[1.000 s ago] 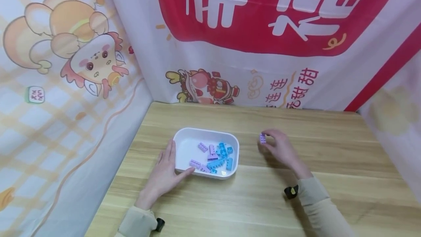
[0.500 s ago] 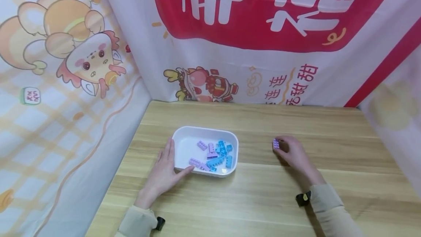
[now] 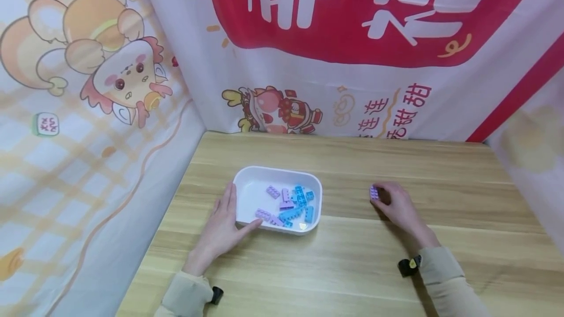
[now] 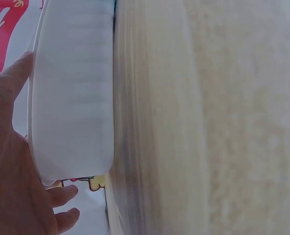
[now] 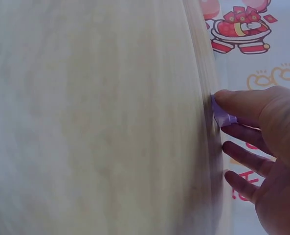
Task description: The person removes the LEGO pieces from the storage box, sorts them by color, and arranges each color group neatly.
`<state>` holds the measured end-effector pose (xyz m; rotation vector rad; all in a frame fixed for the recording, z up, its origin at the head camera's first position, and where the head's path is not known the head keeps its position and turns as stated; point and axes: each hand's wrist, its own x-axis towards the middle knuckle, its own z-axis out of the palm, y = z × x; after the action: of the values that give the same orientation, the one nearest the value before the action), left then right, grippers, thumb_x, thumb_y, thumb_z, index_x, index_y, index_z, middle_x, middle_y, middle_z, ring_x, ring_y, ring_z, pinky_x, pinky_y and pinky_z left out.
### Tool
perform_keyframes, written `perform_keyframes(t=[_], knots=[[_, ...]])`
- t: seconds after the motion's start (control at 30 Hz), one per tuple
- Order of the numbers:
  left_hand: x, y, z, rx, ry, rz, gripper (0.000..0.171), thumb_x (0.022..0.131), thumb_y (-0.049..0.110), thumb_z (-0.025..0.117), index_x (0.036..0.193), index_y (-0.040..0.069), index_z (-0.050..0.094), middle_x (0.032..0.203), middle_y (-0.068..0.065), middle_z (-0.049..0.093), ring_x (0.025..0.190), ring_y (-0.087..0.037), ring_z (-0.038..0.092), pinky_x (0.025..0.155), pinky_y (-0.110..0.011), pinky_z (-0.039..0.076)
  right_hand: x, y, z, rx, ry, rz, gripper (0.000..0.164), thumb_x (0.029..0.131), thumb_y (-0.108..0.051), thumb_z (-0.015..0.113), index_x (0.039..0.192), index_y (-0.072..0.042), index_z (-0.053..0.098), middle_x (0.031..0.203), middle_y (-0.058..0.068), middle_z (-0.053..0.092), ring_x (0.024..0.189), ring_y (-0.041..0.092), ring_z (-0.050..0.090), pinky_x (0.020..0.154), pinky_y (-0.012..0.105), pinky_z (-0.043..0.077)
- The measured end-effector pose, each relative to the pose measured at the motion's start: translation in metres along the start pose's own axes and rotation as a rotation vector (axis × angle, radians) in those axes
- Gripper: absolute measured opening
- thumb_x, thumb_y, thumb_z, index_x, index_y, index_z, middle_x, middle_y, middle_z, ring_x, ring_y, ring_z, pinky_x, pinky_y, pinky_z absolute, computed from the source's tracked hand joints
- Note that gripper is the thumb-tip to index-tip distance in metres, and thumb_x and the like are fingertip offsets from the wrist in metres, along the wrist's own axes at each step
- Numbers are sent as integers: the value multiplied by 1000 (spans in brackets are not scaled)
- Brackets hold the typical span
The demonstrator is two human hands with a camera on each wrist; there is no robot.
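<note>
On the wooden table in the head view, a white plastic tray [image 3: 246, 172] holds several purple toy bricks [image 3: 263, 214] and several blue toy bricks [image 3: 299, 193]. My left hand [image 3: 220, 231] lies at its near left corner, straight fingers along the left wall and thumb stretched to the near rim. The left wrist view has the tray's outer wall [image 4: 71, 93] beside the thumb. To the right of the tray, my right hand [image 3: 400, 209] pinches a studded purple toy brick [image 3: 374, 192] between thumb and forefinger. In the right wrist view this brick [image 5: 222, 115] is at the tabletop, partly hidden by the fingers.
Printed cloth [image 3: 264, 67] hangs behind the table's [image 3: 335, 268] back edge, and another patterned cloth [image 3: 110, 170] covers the left side. Each wrist wears a black camera strap, the right one [image 3: 409, 266] just below the sleeve cuff.
My right hand has carried the purple toy brick rightward and slightly down, away from the tray, slowing in the last half second. The left hand stays at the tray's corner.
</note>
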<state>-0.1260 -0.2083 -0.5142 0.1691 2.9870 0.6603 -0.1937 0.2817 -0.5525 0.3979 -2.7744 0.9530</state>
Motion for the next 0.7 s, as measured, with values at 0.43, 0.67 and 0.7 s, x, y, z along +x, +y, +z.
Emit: perform_keyframes(t=[0.43,0.67,0.7], knots=[[1,0,-1,-25,5,3,134,94,86,60,176,4,-6,187,-19,-4,171,-47,14,140,-63,17,33,-52,-21,82,-53,-47,61,98,-9,82,152,4,57,147,30,65,134,49,62,114,70,53],[0,-1,0,-23,-2,1,134,94,87,59,176,3,-6,186,-20,-4,171,-46,13,141,-62,15,58,-99,-6,298,-81,-115,62,95,-1,82,152,4,58,148,28,67,134,45,65,119,66,53],[1,-1,0,-21,-1,2,134,94,87,59,176,3,-6,186,-20,-4,171,-46,13,141,-62,15,60,-105,-3,321,-97,-119,62,95,-1,82,152,3,58,148,28,67,135,45,64,120,65,52]])
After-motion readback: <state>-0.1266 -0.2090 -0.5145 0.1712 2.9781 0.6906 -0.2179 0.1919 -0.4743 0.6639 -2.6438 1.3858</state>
